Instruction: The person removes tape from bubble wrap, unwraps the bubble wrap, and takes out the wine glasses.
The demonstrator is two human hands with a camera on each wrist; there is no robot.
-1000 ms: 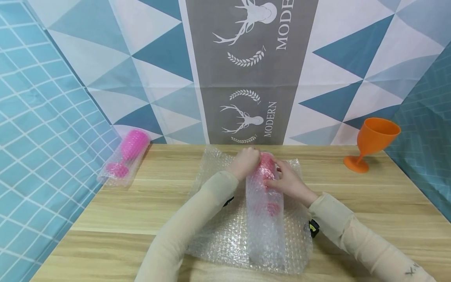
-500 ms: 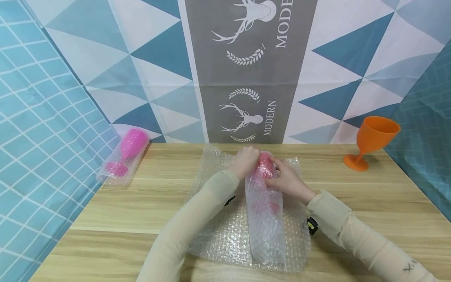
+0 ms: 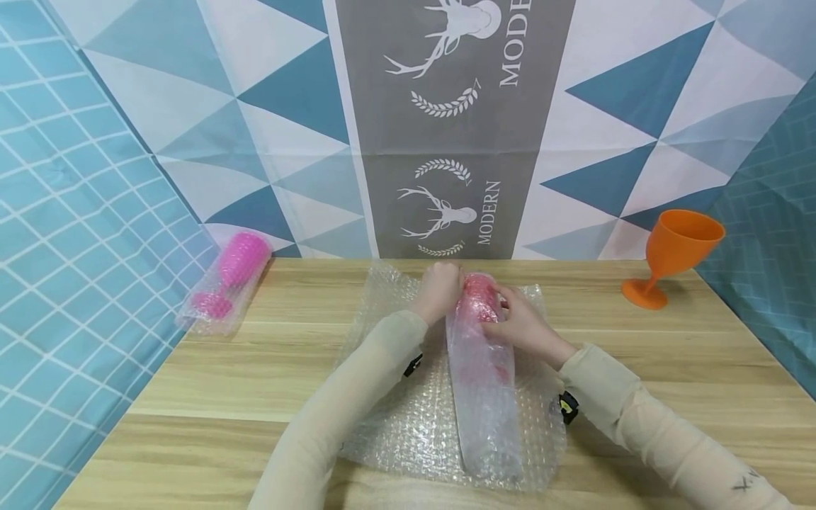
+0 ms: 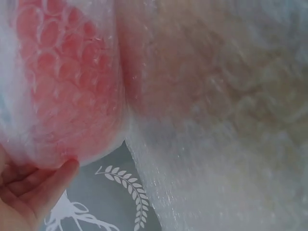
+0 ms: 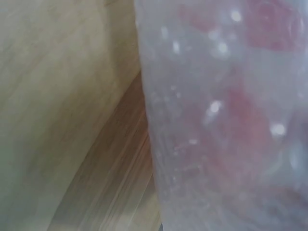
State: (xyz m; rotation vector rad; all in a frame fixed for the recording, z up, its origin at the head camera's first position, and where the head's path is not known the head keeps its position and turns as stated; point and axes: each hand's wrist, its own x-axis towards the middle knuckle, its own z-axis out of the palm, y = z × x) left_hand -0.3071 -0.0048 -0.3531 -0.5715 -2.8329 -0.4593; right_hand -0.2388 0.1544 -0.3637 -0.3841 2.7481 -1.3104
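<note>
And here, in the middle of the wooden table (image 3: 223, 382), a red bundle rolled in bubble wrap (image 3: 486, 375) lies lengthwise on top of a flat bubble sheet (image 3: 408, 425)! The left hand (image 3: 441, 289) is at its far end, fingers curled in, gripping the wrapped edge; the right hand (image 3: 525, 327) comes in from the other side, thumb over the top, fingers partly bent round the red part. Out on the far right, an orange goblet (image 3: 677, 244) stands upright, and over at the back left, a pink goblet (image 3: 244, 258) lies inside its own bubble wrapping
</note>
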